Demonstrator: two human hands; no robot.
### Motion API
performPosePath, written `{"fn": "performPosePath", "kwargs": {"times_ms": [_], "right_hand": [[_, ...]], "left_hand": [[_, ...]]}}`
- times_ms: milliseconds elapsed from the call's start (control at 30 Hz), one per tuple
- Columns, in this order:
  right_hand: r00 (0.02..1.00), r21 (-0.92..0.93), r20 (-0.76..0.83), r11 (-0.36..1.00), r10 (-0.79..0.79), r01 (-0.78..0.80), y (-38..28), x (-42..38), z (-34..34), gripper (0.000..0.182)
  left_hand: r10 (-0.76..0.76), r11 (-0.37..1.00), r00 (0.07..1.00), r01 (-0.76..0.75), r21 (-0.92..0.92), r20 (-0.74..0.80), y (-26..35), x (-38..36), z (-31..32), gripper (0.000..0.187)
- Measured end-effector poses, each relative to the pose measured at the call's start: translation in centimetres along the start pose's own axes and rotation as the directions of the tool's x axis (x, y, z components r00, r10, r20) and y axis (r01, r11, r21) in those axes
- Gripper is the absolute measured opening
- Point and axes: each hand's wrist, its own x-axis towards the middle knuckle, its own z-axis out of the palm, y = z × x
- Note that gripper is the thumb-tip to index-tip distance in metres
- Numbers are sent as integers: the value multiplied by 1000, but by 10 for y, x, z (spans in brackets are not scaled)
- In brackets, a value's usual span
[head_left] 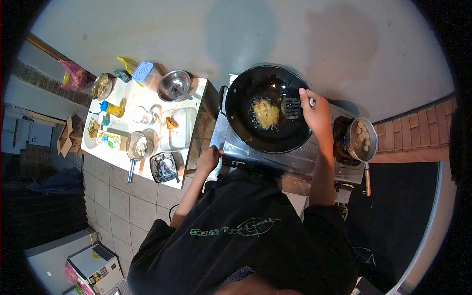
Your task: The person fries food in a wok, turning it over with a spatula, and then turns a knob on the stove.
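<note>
My right hand (pixel 317 110) is closed around the handle of a black slotted spatula (pixel 291 108). Its blade is inside a large black wok (pixel 246 135), just right of a golden, bubbling piece of frying food (pixel 265 114). Dark oil lies around the food. The wok sits on a metal gas stove (pixel 290 162). At the stove's front left corner is my left hand (pixel 209 160), fingers curled in; whatever they hold, if anything, is hidden.
Right of the wok, a saucepan (pixel 361 140) of round pieces in liquid stands on another burner, handle toward me. The white table (pixel 142 169) at left bears a clear tray (pixel 177 140) with a fried piece, a black dish (pixel 164 167), a sieve (pixel 137 146) and steel bowls (pixel 173 84).
</note>
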Motion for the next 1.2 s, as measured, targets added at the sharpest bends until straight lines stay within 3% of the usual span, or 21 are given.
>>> {"fn": "performPosePath", "kwargs": {"times_ms": [133,300,433,600,833,900,1133,1200], "right_hand": [[999,156,21,987,36,-38,3,-1,-4,44],[999,-7,-7,999,38,-38,-6,-1,-4,44],[1000,110,-6,994,22,-21,2,-2,-2,44],[999,4,-41,1000,-22,22,-1,-2,1,43],[999,93,8,995,42,-42,-2,-4,-6,43],[999,0,-46,1000,17,-17,-7,-4,-4,44],[999,49,2,998,48,-48,3,-7,-7,41],[999,-24,-19,999,30,-31,-1,-7,-7,40]], "left_hand": [[-1,1000,1000,1,-22,4,-4,2,4,35],[13,1000,1000,-13,-4,-12,-4,2,3,34],[6,1000,1000,-6,-12,-8,0,-1,0,34],[4,1000,1000,-4,-14,0,-7,5,6,34],[8,1000,1000,-8,-19,8,-3,1,3,34],[15,1000,1000,-15,-21,1,-5,2,4,34],[-2,1000,1000,3,-13,18,0,-1,-1,36],[-13,999,1000,14,-48,22,2,-2,-3,36]]}}
